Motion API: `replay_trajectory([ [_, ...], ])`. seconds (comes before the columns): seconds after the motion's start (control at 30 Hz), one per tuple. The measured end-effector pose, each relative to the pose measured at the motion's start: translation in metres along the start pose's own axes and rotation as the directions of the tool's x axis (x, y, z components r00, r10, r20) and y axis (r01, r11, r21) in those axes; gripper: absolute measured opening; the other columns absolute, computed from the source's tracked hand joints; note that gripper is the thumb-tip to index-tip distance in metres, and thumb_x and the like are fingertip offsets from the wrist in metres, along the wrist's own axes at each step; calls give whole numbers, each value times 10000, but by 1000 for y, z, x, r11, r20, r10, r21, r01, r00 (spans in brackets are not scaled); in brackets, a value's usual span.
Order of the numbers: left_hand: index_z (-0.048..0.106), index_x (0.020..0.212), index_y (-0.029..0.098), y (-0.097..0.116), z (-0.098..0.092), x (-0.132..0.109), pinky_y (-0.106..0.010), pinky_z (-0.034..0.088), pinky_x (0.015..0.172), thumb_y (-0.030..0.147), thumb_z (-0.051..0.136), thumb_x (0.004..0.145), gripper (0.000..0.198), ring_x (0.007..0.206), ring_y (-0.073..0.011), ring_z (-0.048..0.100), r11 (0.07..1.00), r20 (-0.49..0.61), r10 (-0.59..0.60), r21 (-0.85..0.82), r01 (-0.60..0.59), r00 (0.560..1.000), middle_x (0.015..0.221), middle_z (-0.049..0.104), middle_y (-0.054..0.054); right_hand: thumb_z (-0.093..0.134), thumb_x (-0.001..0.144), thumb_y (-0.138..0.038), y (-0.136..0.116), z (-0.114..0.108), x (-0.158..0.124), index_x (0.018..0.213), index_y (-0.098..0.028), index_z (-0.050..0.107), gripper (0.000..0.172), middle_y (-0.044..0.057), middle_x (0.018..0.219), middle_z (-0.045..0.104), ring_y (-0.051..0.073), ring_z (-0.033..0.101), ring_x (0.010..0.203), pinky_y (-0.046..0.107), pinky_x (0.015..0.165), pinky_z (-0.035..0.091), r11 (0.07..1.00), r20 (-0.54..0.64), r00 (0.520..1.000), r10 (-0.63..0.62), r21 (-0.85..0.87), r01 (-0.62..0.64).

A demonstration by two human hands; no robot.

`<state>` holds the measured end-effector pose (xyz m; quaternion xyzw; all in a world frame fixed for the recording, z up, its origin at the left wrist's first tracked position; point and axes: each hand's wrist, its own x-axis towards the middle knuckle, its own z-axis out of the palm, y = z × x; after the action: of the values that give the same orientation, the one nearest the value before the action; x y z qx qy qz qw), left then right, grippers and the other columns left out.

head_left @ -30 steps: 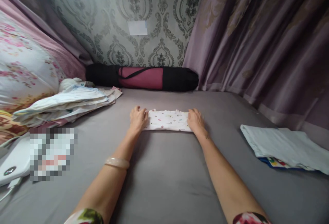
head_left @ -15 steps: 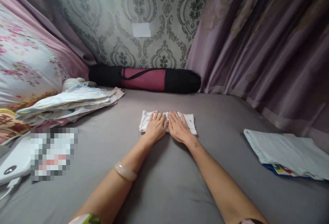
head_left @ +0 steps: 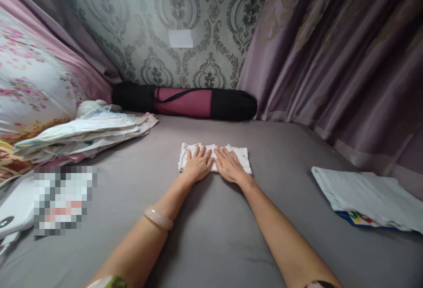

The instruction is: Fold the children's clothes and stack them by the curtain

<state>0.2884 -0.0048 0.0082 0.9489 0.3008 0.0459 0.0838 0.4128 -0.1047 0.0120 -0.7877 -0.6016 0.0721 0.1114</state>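
A white, lightly patterned cloth item [head_left: 243,158] lies folded into a flat rectangle on the grey sheet [head_left: 211,226]. Whether it is a garment or a plain cloth, I cannot tell. My left hand [head_left: 198,163] rests flat on its left half, fingers stretched out and a little apart. On the right half lies my right hand [head_left: 228,164], also flat with the fingers extended. The two hands are close together near the middle, and they cover much of the cloth. A pale bangle [head_left: 158,217] circles my left forearm.
At left lie a pile of loose clothes [head_left: 86,131], a floral pillow [head_left: 29,76], a white device with a cable [head_left: 16,206] and a pixelated patch. Folded light-blue cloth [head_left: 366,197] sits at right. A black and maroon long bag [head_left: 183,102] lies along the wall.
Both hands stay flat on the folded cloth. The left hand has shifted slightly to the left and its fingers sit a little lower. The whole view has moved slightly.
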Motion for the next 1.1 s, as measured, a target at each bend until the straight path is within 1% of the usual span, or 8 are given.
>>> replay_trajectory([
  [0.2, 460, 1360, 165, 1, 4, 1, -554, 187, 1147, 292, 232, 998, 447, 1406, -266, 320, 1000, -232, 7, 26, -1, 973, 1458, 460, -125, 218, 969, -282, -10, 1, 2, 1480, -109, 342, 553, 78, 1554, 303, 201, 181, 1454, 448, 1186, 56, 995, -140, 987, -80, -67, 72],
  [0.43, 429, 1373, 168, -5, 14, 3, -538, 254, 1120, 312, 276, 992, 435, 1400, -262, 334, 1000, -120, -6, 7, 7, 993, 1496, 400, -144, 215, 973, -297, -11, 16, 6, 1475, -83, 345, 561, 101, 1546, 316, 201, 230, 1440, 418, 1177, 145, 994, -109, 989, -103, -33, 100],
  [0.57, 454, 1348, 167, 1, 8, 1, -512, 238, 1136, 307, 255, 995, 428, 1394, -253, 345, 1000, -196, 15, 21, -12, 981, 1463, 449, -133, 220, 968, -280, -9, 9, 6, 1482, -86, 331, 560, 97, 1550, 309, 196, 228, 1441, 410, 1179, 145, 995, -99, 990, -104, -11, 104],
  [0.67, 435, 1381, 147, 7, 5, -1, -464, 200, 1167, 288, 238, 994, 456, 1409, -239, 321, 999, -275, 40, 34, -32, 960, 1481, 431, -123, 230, 958, -246, -7, 2, 4, 1479, -59, 325, 562, 107, 1554, 297, 195, 208, 1447, 401, 1189, 104, 998, -172, 983, -63, -20, 61],
  [0.73, 417, 1407, 130, 9, 6, -2, -454, 196, 1172, 293, 234, 995, 479, 1419, -244, 302, 998, -240, 57, 40, -49, 969, 1498, 406, -123, 240, 953, -239, -4, 2, 3, 1475, -51, 331, 562, 111, 1551, 302, 200, 204, 1448, 401, 1190, 96, 999, -197, 980, -32, -33, 26],
  [0.87, 392, 1436, 112, 9, 9, -2, -484, 215, 1163, 332, 236, 996, 516, 1429, -270, 273, 998, -72, 50, 35, -48, 996, 1521, 362, -121, 246, 959, -265, -1, 10, 1, 1467, -60, 354, 558, 97, 1542, 323, 212, 243, 1436, 398, 1180, 147, 999, -129, 992, -19, -41, 13],
  [0.97, 374, 1450, 120, 9, 10, -1, -488, 206, 1165, 342, 227, 997, 526, 1439, -270, 246, 999, -50, 37, 35, -35, 998, 1535, 333, -113, 237, 963, -270, 1, 14, 1, 1468, -60, 351, 559, 94, 1545, 319, 217, 240, 1436, 400, 1179, 149, 999, -124, 992, -12, -43, 7],
  [1.1, 384, 1442, 121, 8, 7, -2, -481, 222, 1160, 367, 231, 997, 530, 1439, -268, 250, 999, -46, 47, 29, -46, 998, 1534, 336, -123, 232, 966, -276, 1, 9, 1, 1478, -64, 331, 563, 97, 1552, 302, 215, 228, 1441, 400, 1179, 148, 999, -89, 996, -18, -38, 15],
])
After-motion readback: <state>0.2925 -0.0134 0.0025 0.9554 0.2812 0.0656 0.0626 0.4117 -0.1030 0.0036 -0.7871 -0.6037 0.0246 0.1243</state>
